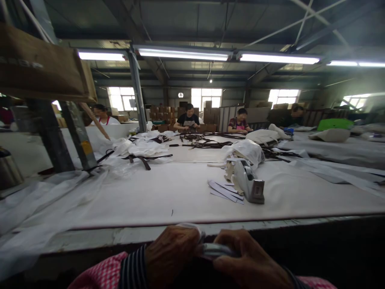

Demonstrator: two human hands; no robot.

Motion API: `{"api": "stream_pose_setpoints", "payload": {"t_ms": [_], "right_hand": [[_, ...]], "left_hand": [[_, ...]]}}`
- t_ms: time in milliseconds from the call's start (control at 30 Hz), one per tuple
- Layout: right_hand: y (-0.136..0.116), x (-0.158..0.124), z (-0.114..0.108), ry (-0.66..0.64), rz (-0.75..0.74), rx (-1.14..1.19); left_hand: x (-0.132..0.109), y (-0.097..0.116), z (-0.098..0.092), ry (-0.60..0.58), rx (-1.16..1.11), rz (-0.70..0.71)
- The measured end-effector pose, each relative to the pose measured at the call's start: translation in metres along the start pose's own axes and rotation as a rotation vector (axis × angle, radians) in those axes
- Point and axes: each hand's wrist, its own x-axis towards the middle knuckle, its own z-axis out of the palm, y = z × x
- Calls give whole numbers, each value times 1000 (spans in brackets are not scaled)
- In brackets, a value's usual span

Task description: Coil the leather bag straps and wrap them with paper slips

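Both of my hands are at the bottom edge of the head view, just below the near rim of the long work table (150,237). My left hand (171,253) is closed around a small pale, shiny piece (215,249) that I cannot name. My right hand (249,261) is closed on the same piece from the other side, fingers curled over it. Most of the piece is hidden between the two hands. Pink checked sleeves with dark striped cuffs (132,269) cover my wrists.
A grey tape dispenser (249,182) sits on the white table cover beside cut paper strips (224,190). Dark straps (204,142) and white bags (246,150) lie further back. Several other people work at the far end (188,118). A metal post (136,92) and a cardboard box (42,68) stand at left.
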Motion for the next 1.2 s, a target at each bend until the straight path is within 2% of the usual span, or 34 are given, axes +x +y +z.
{"api": "stream_pose_setpoints", "payload": {"t_ms": [67,133,200,267,333,400,500,633,700,767,833,900,933,1000,1067,1133,1200], "right_hand": [[-8,4,-14,46,-67,-128],[-13,13,-24,78,-185,-266],[-15,25,-27,125,-310,-360],[-13,36,-23,251,-453,-410],[-12,42,-11,427,-561,-401],[-11,45,7,548,-590,-306],[-9,47,36,622,-579,-173],[9,56,64,684,-512,-192],[18,56,69,598,-445,-174],[21,47,67,384,-386,-97],[17,30,58,163,-327,-14],[8,12,42,70,-258,35],[3,5,32,66,-222,46],[-7,-2,11,97,-158,57],[-15,4,-10,148,-123,44],[-20,22,-27,249,-129,1],[-22,42,-35,373,-201,-44]], "left_hand": [[-3,14,2,-119,29,-102],[-2,27,4,-185,-4,-197],[4,39,5,-181,-154,-292],[13,48,5,-121,-376,-350],[23,60,3,-31,-601,-353],[33,73,1,47,-731,-306],[47,97,-2,150,-884,-267],[62,118,-10,236,-1029,-186],[68,116,-14,305,-976,-88],[71,102,-18,395,-801,13],[70,80,-20,470,-494,93],[62,53,-19,461,-110,154],[56,42,-18,410,81,186],[42,26,-14,212,388,234],[27,25,-9,-1,541,206],[17,36,-5,-98,517,77],[15,54,-6,-151,280,-129]]}}
